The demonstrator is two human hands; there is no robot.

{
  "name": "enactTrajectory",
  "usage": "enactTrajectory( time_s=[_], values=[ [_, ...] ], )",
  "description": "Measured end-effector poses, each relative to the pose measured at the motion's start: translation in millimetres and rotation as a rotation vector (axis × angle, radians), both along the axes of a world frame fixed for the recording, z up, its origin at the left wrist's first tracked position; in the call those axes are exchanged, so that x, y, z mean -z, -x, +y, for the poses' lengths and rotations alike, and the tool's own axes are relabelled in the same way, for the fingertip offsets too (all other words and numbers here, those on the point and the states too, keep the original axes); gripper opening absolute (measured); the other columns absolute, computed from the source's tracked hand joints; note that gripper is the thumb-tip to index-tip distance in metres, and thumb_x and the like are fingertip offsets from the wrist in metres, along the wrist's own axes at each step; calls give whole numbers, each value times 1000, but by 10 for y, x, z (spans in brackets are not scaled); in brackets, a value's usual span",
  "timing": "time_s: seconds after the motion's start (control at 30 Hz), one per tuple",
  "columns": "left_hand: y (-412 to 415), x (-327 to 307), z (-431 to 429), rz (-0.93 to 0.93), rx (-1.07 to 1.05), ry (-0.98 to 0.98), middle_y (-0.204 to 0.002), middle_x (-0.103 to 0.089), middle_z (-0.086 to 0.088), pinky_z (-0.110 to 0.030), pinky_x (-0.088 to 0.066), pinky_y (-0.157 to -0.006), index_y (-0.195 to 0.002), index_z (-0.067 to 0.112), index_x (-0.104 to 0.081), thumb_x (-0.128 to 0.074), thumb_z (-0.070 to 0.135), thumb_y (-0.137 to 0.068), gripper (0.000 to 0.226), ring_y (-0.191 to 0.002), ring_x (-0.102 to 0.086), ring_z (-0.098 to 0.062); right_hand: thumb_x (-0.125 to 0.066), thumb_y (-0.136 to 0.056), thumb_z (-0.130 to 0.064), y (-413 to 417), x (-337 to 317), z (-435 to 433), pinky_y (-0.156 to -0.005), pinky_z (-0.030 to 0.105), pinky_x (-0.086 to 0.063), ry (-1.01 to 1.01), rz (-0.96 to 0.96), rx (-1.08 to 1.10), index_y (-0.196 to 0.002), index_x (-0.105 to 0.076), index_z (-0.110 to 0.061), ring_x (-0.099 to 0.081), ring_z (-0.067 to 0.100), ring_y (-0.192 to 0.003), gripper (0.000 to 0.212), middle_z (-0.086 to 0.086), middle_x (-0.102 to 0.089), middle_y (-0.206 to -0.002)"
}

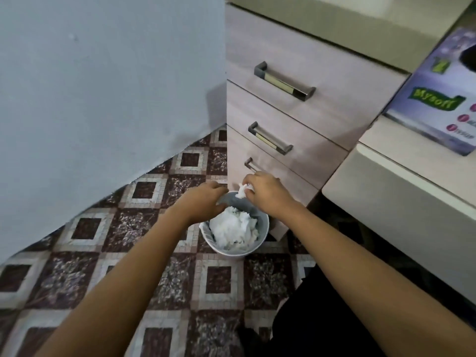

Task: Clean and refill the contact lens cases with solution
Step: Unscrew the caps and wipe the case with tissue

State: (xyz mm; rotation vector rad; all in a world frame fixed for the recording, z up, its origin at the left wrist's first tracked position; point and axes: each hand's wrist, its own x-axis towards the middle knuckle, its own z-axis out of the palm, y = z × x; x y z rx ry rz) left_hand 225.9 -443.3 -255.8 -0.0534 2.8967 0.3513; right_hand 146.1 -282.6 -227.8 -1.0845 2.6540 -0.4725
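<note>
A small grey waste bin (pixel 262 238) stands on the tiled floor, filled with crumpled white tissues (pixel 231 230). My right hand (pixel 265 191) pinches a crumpled white tissue (pixel 242 190) just above the bin's far rim. My left hand (pixel 206 199) hovers at the bin's left rim with its fingers curled; whether it holds anything is hidden. No contact lens case or solution bottle is in view.
A pale wooden drawer unit (pixel 296 109) with metal handles stands directly behind the bin. A blue wall (pixel 103 86) is on the left. At the right, a purple tissue box (pixel 443 99) sits on a white desk surface (pixel 401 181). Patterned floor tiles (pixel 128 253) lie below.
</note>
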Motion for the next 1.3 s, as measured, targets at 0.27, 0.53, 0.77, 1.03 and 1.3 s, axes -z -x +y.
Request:
enactTrajectory(
  time_s=[0.27,0.53,0.77,1.03,1.3],
  values=[
    [43,474,-39,-120,-42,-24,-134,-47,-8,-42,-43,-96,-137,20,-42,-47,37,-94,47,-119,-47,-28,-45,-95,-20,58,482,-172,-90,33,-42,-121,-123,8,-124,-54,-8,-52,30,-113,33,15,-51,-128],
    [60,753,-10,-184,-68,-7,-145,-38,-7,-46,-38,-101,-141,18,-39,-45,37,-95,49,-126,-41,-32,-39,-94,-7,106,865,-184,-100,26,-32,-134,-248,82,-128,-53,-8,-43,26,-125,37,13,-46,-136],
    [90,796,17,-226,-72,-24,-149,-32,-7,-45,-37,-103,-143,18,-34,-45,36,-96,52,-130,-37,-31,-43,-93,-15,152,1019,-74,-98,33,-41,-229,-341,62,-128,-53,-8,-48,29,-121,38,14,-53,-132],
    [128,590,-3,-299,-48,-22,-144,-39,-6,-44,-41,-100,-141,21,-38,-47,38,-95,50,-123,-46,-28,-42,-93,-19,152,807,-26,-99,34,-41,-266,-327,-34,-130,-53,-16,-47,26,-122,39,8,-52,-135],
    [138,-21,-7,-180,-70,4,-136,-47,-9,-41,-44,-98,-137,18,-44,-46,41,-94,48,-119,-51,-26,-46,-92,-21,143,239,-71,-86,39,-48,-196,-155,-121,-116,-61,-10,-54,31,-106,30,16,-58,-114]
  ],
)
